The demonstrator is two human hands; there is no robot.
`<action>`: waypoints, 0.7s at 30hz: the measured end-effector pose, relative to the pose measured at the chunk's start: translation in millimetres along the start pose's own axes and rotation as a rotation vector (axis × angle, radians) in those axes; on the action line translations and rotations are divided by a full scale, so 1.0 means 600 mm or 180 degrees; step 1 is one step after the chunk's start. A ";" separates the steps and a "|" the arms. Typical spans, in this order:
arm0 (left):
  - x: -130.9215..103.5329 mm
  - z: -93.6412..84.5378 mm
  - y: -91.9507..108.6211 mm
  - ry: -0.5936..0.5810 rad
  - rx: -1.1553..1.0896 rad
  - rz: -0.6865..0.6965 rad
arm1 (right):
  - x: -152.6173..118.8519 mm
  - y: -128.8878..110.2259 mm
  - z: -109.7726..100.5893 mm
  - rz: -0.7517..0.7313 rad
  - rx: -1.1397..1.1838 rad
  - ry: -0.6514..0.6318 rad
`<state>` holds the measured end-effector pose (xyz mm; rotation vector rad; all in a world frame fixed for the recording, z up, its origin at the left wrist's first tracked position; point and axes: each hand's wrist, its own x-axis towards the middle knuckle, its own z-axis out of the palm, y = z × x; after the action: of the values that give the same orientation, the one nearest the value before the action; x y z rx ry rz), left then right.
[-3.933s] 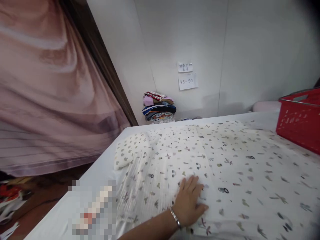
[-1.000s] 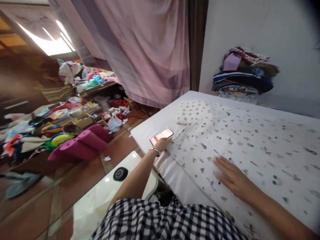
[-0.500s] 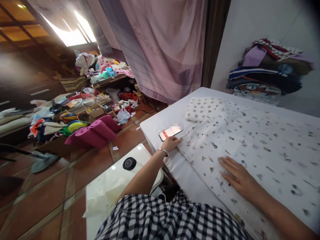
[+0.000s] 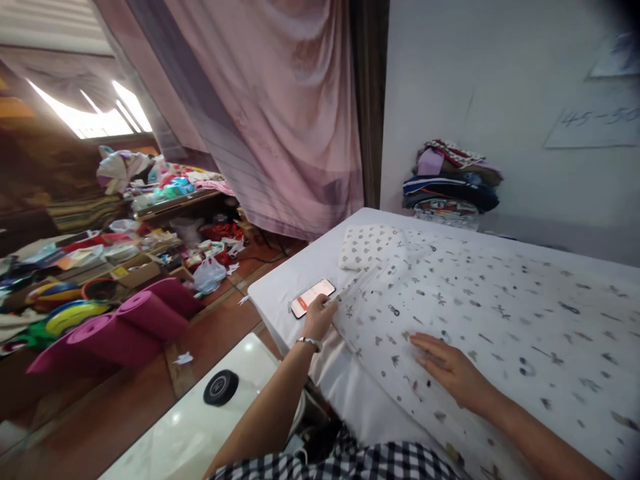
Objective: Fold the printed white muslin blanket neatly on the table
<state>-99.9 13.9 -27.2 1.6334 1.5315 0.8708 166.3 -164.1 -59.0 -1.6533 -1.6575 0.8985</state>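
Note:
A thin white blanket [image 4: 480,313] printed with small plants and shapes lies spread over a white-covered table. My left hand [image 4: 319,319], with a bracelet at the wrist, is closed on the blanket's near left edge, fingers pinched. Just beyond those fingers a phone [image 4: 314,298] with a lit screen rests on the white cover [image 4: 273,288]. My right hand [image 4: 450,368] lies nearly flat on the blanket, fingers stretched out. At the far left corner, a folded piece of cloth [image 4: 367,247] with a dotted leaf print sits against the blanket.
A white stand [image 4: 185,427] holding a round black object [image 4: 221,387] is at my left. Pink rolled mats [image 4: 127,327] and a cluttered heap cover the floor beyond. A curtain [image 4: 280,120] hangs behind the table; folded clothes [image 4: 450,190] are stacked by the wall.
The view has turned to the right and up, bringing paper signs on the wall into sight. Both hands keep about the same places on the blanket.

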 end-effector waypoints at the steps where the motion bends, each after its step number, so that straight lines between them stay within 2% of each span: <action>1: 0.000 0.002 0.008 0.0011 -0.0048 0.0067 | 0.000 -0.007 -0.002 0.0101 0.0157 -0.0001; 6: -0.010 0.021 0.061 -0.0069 -0.0295 0.0295 | 0.004 -0.037 -0.011 0.0284 0.0945 0.0111; 9: -0.029 0.052 0.098 -0.0224 -0.0156 0.0587 | 0.014 -0.057 -0.016 0.0444 0.1690 0.0232; 13: -0.063 0.106 0.137 -0.0278 0.0367 0.1180 | 0.037 -0.085 -0.024 0.0632 0.2621 0.0457; 17: -0.088 0.146 0.145 -0.0597 0.0656 0.1821 | 0.064 -0.099 -0.029 0.0350 0.3423 0.0420; 21: -0.095 0.160 0.130 -0.0673 0.0896 0.2261 | 0.083 -0.100 -0.029 0.0343 0.3611 0.0194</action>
<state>18.8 -50.9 -9.2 2.4577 0.9500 0.8148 145.2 -112.5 -1.8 -0.9315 -0.7068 1.4413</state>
